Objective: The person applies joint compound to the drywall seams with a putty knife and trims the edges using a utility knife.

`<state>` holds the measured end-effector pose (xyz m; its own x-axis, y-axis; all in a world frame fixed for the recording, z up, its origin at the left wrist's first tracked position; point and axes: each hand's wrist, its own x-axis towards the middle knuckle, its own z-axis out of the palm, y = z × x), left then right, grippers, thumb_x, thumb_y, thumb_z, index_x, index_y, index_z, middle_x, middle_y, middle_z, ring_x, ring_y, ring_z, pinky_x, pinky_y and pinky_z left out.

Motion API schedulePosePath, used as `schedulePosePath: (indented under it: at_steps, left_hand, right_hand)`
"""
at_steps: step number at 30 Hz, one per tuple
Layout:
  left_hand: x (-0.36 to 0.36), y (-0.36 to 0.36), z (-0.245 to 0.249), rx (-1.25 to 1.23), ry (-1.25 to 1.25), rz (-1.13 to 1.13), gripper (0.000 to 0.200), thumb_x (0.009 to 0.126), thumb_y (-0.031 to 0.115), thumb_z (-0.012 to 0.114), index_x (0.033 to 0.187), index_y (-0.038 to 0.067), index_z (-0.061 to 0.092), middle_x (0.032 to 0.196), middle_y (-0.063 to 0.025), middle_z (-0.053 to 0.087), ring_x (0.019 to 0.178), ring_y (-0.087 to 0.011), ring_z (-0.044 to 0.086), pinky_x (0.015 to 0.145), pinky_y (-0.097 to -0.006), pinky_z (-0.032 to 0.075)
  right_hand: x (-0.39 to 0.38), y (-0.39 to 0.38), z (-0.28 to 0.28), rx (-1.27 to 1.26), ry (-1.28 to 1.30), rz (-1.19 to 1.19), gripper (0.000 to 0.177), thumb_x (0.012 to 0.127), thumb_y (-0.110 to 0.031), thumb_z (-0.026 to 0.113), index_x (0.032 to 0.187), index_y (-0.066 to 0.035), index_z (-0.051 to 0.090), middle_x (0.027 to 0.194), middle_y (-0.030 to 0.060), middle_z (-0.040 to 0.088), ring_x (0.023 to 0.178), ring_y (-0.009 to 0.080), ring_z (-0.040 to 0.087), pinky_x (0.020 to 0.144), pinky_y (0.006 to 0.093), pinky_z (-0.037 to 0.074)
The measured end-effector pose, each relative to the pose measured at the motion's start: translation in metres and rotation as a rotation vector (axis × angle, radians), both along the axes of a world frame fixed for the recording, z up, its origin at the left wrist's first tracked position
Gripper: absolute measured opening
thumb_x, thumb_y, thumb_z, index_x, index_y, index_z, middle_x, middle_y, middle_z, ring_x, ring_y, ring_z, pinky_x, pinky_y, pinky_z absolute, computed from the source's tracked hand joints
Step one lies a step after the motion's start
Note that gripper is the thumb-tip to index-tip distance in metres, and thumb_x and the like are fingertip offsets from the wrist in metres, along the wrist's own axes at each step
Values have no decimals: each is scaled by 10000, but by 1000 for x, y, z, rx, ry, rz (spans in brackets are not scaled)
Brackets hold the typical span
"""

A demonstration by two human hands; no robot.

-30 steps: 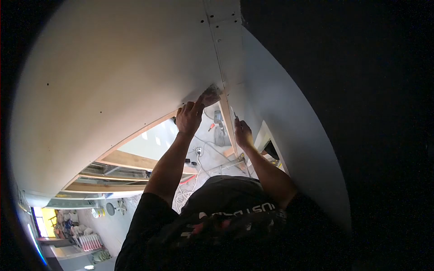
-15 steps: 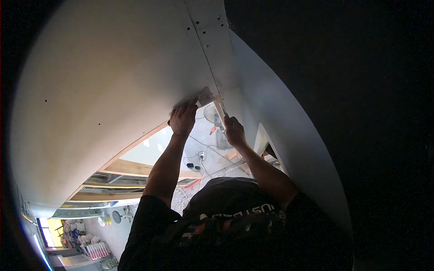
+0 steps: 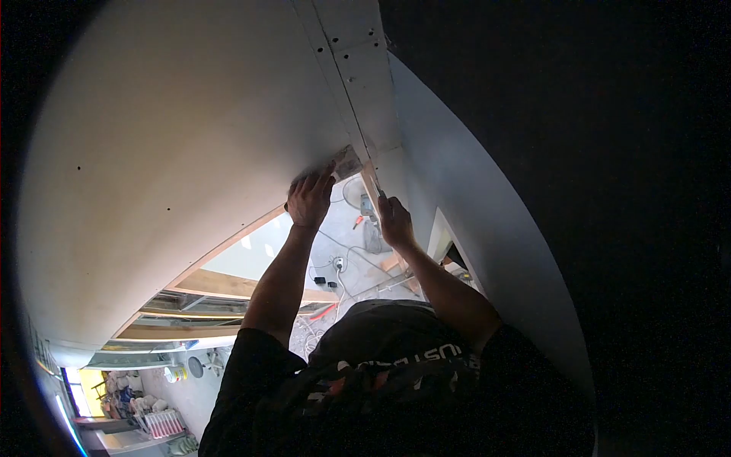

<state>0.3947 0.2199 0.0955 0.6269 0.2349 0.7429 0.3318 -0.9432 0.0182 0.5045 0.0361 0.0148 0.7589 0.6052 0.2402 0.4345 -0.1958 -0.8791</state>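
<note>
Grey blade (image 3: 349,163): left fingers (image 3: 311,184) grip it, apparently to press it against the board (image 3: 190,122).
Slim tool (image 3: 381,190): right fingers (image 3: 390,206) close round it for control.

We're looking at an interior under construction or renovation here, with screw-dotted boards (image 3: 175,137) overhead, bare timber framing (image 3: 217,282) exposed, white cables (image 3: 343,284) trailing across a dusty floor (image 3: 365,263), and bags (image 3: 126,392) heaped beyond beside a bucket (image 3: 175,374).
</note>
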Motion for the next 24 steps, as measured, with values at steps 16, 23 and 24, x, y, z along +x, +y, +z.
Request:
schedulePosePath:
  at_steps: [16,23,24]
  left_hand:
    - [2,0,5,76,-30,18,376,900,282,688,1273,312,652,994,-53,714,891,-277,695,799,-435,544]
    - [2,1,7,71,-3,24,406,876,278,713,1276,315,648,941,-32,695,824,-258,686,759,-427,544]
    - [2,1,6,71,-2,24,407,876,278,713,1276,315,648,941,-32,695,824,-258,686,759,-427,544]
  right_hand:
    - [30,34,31,89,99,24,414,1033,-431,450,896,-55,556,823,254,646,842,499,625,709,587,467]
    - [34,39,35,51,58,22,440,1029,-455,458,881,-52,554,804,260,652,820,503,628,698,588,470]
    - [35,37,37,51,59,22,440,1029,-455,458,881,-52,554,804,260,652,820,503,628,698,588,470]
